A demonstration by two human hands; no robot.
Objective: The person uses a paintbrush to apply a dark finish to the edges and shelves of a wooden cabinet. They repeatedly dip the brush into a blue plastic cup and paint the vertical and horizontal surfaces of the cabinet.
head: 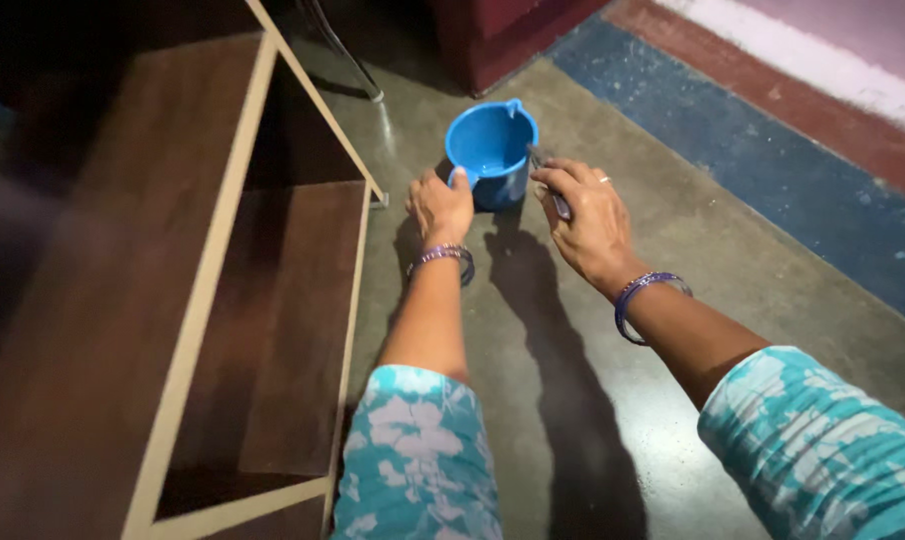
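Note:
A blue plastic mug (490,146) with a spout stands on the grey floor ahead of me. My left hand (440,207) grips its handle at the near left rim, thumb over the edge. My right hand (591,218) hovers just right of the mug, fingers closed on a thin dark stick-like tool (551,187) whose tip points toward the rim. Both wrists wear purple bangles, and both sleeves are turquoise with white flowers.
A dark brown wooden shelf unit (213,270) with pale edging lies on my left, its open compartments facing up. A metal leg (358,75) and a red object (503,35) stand behind the mug. Blue and red floor bands (773,150) run along the right.

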